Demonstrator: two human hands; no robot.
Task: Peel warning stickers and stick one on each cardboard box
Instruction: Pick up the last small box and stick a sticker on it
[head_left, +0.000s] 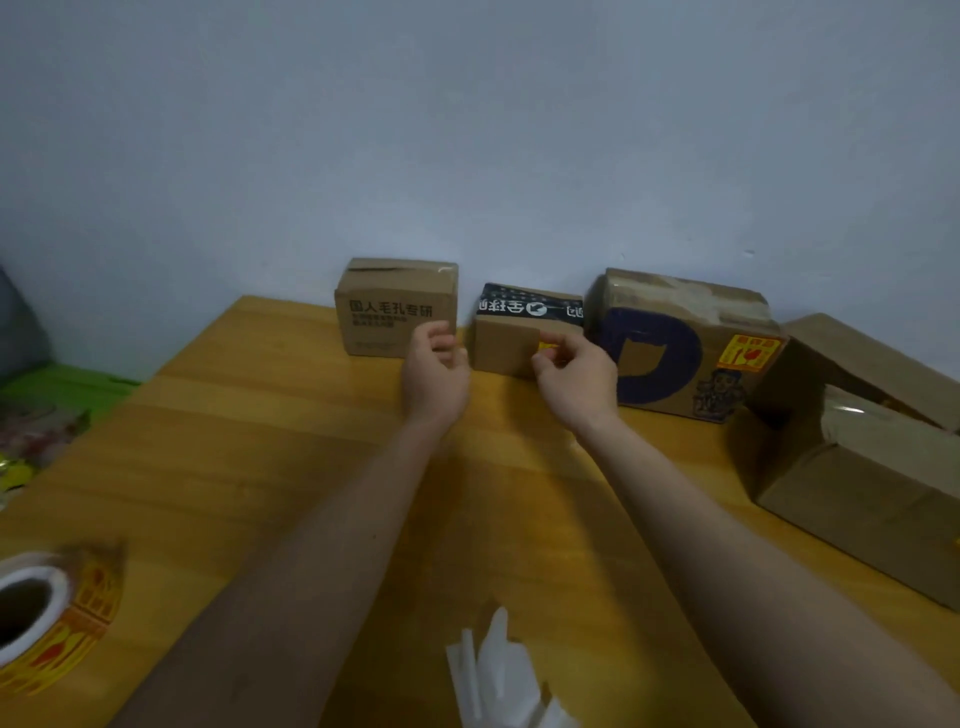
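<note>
Several cardboard boxes line the wall at the table's back. My right hand (571, 376) pinches a yellow warning sticker (546, 347) against the front of the small black-taped box (504, 343). Just left of that box hovers my left hand (436, 374), fingers loosely curled and holding nothing, in front of the printed box (395, 306). The big box with a blue letter (670, 348) carries a yellow-red sticker (750, 354) at its upper right. A roll of warning stickers (52, 613) lies at the near left.
A large open box (857, 457) stands at the right, reaching toward the table's front. White peeled backing strips (504, 675) lie at the near centre. Coloured items (31, 447) sit off the wooden table's (260, 441) left edge.
</note>
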